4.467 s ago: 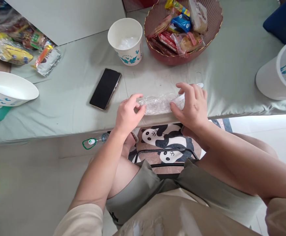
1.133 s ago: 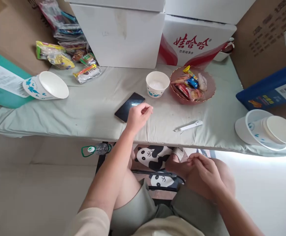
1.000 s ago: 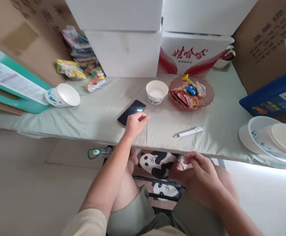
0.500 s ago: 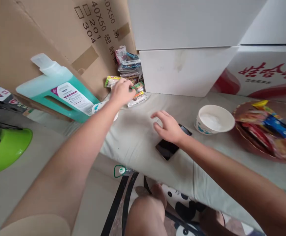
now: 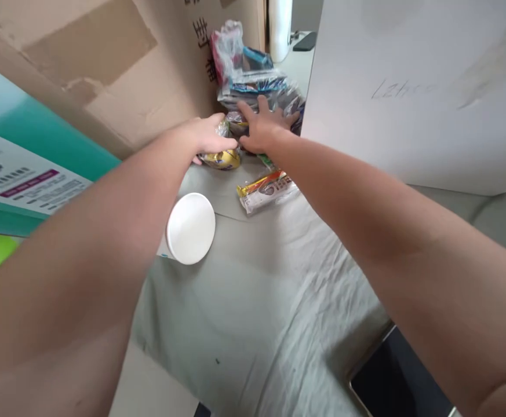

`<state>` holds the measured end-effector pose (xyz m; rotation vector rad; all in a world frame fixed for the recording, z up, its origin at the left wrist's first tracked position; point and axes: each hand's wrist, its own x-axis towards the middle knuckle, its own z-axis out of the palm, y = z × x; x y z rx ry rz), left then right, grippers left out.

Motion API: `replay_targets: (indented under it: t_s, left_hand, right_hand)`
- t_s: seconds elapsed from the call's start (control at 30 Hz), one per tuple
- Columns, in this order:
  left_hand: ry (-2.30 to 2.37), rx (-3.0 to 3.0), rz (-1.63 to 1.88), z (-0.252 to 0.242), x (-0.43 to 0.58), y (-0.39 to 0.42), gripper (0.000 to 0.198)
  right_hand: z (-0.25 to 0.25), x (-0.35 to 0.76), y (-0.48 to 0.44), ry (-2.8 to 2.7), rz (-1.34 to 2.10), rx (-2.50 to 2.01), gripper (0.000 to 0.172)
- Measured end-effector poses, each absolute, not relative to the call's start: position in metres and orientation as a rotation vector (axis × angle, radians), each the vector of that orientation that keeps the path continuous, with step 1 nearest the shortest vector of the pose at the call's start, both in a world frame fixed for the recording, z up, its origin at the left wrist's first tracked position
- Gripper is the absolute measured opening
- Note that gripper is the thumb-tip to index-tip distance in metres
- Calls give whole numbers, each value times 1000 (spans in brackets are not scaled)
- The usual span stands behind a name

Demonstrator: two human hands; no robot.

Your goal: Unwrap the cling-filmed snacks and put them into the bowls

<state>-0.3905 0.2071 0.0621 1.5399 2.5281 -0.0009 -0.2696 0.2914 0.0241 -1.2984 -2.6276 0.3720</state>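
My left hand curls around a shiny yellow snack packet beside the cardboard box. Its thumb lies along the top, and part of the fingers is hidden. My right hand reaches over the heap of wrapped snacks, fingers spread and resting on the packets. Just in front of that hand a white, orange and gold snack packet lies on the grey-green cloth. Partly behind my left forearm is a white paper bowl, tipped on its side.
A brown cardboard box stands at the left, with a teal jug before it. A white box blocks the right side. A dark phone lies near my right forearm. A white cylinder stands behind the heap.
My view has moved closer to the snack heap. My right hand has gone from above the phone to the heap, fingers spreading. The left hand has closed around a yellow packet.
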Motion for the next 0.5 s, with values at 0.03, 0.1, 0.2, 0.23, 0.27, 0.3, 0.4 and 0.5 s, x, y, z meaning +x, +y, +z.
replay_targets:
  t_s: [0.03, 0.1, 0.2, 0.23, 0.27, 0.3, 0.4, 0.5]
  left_hand:
    - [2479, 1504, 51, 61, -390, 204, 98]
    - [2394, 1448, 148, 62, -384, 196, 97]
    - [2335, 1388, 203, 69, -372, 180, 92]
    - [2330, 1368, 188, 72, -368, 175, 93]
    - [2330, 1347, 160, 75, -364, 169, 96]
    - [2331, 1325, 128, 78, -360, 164, 101]
    - [2357, 1259, 74, 84, -350, 149, 108]
    - [2377, 1238, 82, 86, -348, 139, 109]
  right_hand:
    - [21, -267, 291, -2627, 363, -1286, 81]
    - [18, -261, 286, -2643, 356, -1284, 77]
    - [15, -254, 269, -2686, 326, -1272, 76]
    - [15, -251, 263, -2695, 320, -1255, 79]
    - [15, -248, 256, -2699, 322, -1233, 82]
    - [15, -244, 249, -2700, 327, -1214, 86]
    - [18, -230, 228, -2698, 312, -1193, 84]
    - [22, -217, 211, -2704, 291, -1186, 71]
